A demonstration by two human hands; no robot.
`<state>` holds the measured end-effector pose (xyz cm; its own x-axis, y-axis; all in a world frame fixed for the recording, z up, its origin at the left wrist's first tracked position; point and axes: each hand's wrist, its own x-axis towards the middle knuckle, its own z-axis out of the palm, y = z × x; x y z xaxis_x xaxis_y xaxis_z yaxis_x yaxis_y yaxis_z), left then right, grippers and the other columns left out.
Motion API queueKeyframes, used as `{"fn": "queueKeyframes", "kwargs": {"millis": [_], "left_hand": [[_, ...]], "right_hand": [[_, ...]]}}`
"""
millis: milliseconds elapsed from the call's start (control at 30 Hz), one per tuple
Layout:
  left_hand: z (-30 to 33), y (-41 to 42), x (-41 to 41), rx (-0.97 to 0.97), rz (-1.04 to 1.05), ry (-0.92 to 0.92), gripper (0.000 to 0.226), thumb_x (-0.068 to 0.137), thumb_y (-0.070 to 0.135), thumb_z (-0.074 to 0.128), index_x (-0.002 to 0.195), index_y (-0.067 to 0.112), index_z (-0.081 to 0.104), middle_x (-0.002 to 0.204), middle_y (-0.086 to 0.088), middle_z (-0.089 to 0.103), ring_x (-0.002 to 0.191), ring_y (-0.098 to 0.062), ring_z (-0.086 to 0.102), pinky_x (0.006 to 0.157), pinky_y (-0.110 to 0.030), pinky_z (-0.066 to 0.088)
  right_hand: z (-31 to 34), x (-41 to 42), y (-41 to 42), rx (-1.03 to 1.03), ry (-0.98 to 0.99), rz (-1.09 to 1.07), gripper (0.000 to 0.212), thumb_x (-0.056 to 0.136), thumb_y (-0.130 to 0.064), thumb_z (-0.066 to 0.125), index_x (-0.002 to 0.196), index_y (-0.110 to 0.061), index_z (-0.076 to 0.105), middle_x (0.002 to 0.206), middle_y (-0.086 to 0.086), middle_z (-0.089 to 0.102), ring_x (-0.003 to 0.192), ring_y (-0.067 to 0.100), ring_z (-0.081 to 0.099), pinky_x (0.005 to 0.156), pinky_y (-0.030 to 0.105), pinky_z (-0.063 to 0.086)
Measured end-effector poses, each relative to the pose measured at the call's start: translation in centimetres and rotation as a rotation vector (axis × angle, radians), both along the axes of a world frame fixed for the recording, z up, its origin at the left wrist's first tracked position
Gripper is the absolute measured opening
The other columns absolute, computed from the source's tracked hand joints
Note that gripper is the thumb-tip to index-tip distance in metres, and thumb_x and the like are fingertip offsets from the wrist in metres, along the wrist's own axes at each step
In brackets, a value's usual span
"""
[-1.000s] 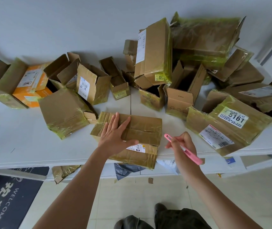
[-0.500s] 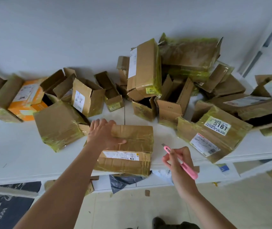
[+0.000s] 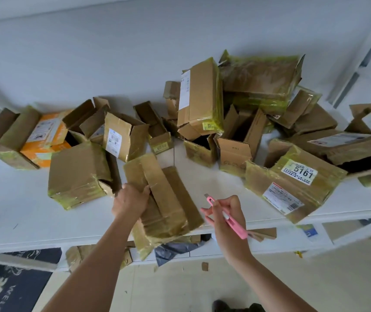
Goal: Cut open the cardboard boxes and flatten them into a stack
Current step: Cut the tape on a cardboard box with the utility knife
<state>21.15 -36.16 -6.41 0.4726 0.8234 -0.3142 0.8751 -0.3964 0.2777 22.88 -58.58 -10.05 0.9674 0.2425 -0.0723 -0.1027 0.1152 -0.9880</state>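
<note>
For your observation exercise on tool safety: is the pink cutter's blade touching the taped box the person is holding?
No: the pink cutter in the right hand is clear of the taped box, which the left hand grips.

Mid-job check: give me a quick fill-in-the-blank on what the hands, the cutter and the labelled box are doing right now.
1. The right hand holds a box cutter whose handle is ____ in colour.
2. The left hand grips a taped brown box that juts over the ____ edge of the white table.
3. The box at right carries a label with the number ____.

Missing words: pink; front; 5161
</note>
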Motion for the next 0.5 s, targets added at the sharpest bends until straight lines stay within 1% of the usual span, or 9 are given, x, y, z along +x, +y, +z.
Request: {"fn": "queueKeyframes", "kwargs": {"millis": [33, 100, 133, 167, 267, 333, 400, 467, 500], "left_hand": [[0.0, -0.4, -0.1, -0.055, 0.041, -0.054, 0.064, 0.095, 0.048, 0.054, 0.136, 0.004, 0.031, 0.099, -0.018, 0.065, 0.084, -0.036, 0.07, 0.075, -0.043, 0.056], [0.4, -1.4, -0.4, -0.154, 0.062, -0.147, 0.071, 0.098, 0.033, 0.052, 0.148, 0.015, 0.004, 0.081, -0.018, 0.063, 0.05, -0.031, 0.069, 0.054, -0.038, 0.058], [0.7, -1.9, -0.6, -0.203, 0.056, -0.183, 0.075, 0.099, 0.027, 0.049, 0.151, 0.021, -0.005, 0.081, -0.019, 0.064, 0.042, -0.029, 0.066, 0.045, -0.034, 0.055], [0.9, -2.2, -0.8, -0.244, 0.046, -0.207, 0.075, 0.099, 0.023, 0.044, 0.152, 0.025, -0.009, 0.084, -0.019, 0.065, 0.04, -0.028, 0.065, 0.043, -0.032, 0.054], [1.7, -3.3, -1.2, -0.358, 0.083, -0.264, 0.065, 0.096, 0.01, 0.032, 0.153, 0.028, 0.006, 0.085, -0.016, 0.06, 0.048, -0.03, 0.069, 0.049, -0.036, 0.059], [1.7, -3.8, -1.3, -0.349, 0.046, -0.212, 0.058, 0.094, 0.007, 0.032, 0.15, 0.018, 0.019, 0.087, -0.014, 0.059, 0.05, -0.028, 0.07, 0.049, -0.036, 0.058], [1.7, -4.1, -1.3, -0.194, -0.081, -0.073, 0.043, 0.095, 0.014, 0.04, 0.138, 0.007, 0.038, 0.086, -0.01, 0.061, 0.06, -0.025, 0.07, 0.053, -0.032, 0.052], [1.5, -4.2, -1.2, 0.08, -0.237, 0.073, 0.039, 0.098, 0.033, 0.05, 0.13, 0.011, 0.048, 0.103, -0.007, 0.058, 0.093, -0.026, 0.062, 0.073, -0.036, 0.05], [0.9, -4.1, -1.3, 0.217, -0.335, 0.107, 0.049, 0.098, 0.044, 0.05, 0.136, 0.015, 0.043, 0.117, -0.008, 0.051, 0.11, -0.027, 0.053, 0.086, -0.038, 0.047]], "right_hand": [[0.0, -0.3, 0.3, -0.006, -0.006, 0.02, 0.015, 0.101, -0.016, 0.05, 0.092, -0.006, 0.044, 0.086, 0.014, 0.069, 0.09, 0.024, 0.073, 0.083, 0.045, 0.059], [0.2, -0.7, 0.6, -0.006, -0.021, 0.028, 0.016, 0.1, -0.018, 0.05, 0.092, -0.006, 0.044, 0.084, 0.012, 0.069, 0.085, 0.03, 0.07, 0.081, 0.049, 0.057], [0.3, -0.8, 0.6, 0.005, -0.022, 0.018, 0.016, 0.1, -0.018, 0.051, 0.092, -0.006, 0.044, 0.083, 0.012, 0.068, 0.083, 0.03, 0.069, 0.08, 0.049, 0.057], [0.5, -0.8, 0.6, 0.027, -0.012, 0.005, 0.017, 0.099, -0.018, 0.052, 0.091, -0.006, 0.044, 0.083, 0.012, 0.067, 0.082, 0.027, 0.068, 0.079, 0.047, 0.058], [1.0, 0.0, 0.5, 0.088, 0.036, -0.021, 0.018, 0.097, -0.02, 0.053, 0.091, -0.005, 0.044, 0.083, 0.01, 0.067, 0.083, 0.015, 0.069, 0.079, 0.037, 0.06], [1.2, 1.1, 0.6, 0.109, 0.056, -0.03, 0.014, 0.099, -0.014, 0.052, 0.092, -0.005, 0.044, 0.086, 0.013, 0.065, 0.084, 0.013, 0.069, 0.081, 0.036, 0.06], [1.3, 2.2, 0.8, 0.117, 0.063, -0.032, 0.014, 0.1, -0.013, 0.053, 0.091, -0.006, 0.044, 0.087, 0.014, 0.065, 0.085, 0.013, 0.069, 0.083, 0.037, 0.06], [1.1, 2.9, 0.9, 0.121, 0.077, -0.028, 0.015, 0.099, -0.015, 0.054, 0.091, -0.006, 0.045, 0.09, 0.013, 0.067, 0.088, 0.015, 0.07, 0.084, 0.039, 0.06], [1.0, 3.1, 1.0, 0.122, 0.082, -0.025, 0.015, 0.099, -0.015, 0.054, 0.091, -0.007, 0.045, 0.091, 0.013, 0.068, 0.09, 0.015, 0.07, 0.084, 0.04, 0.06]]}}
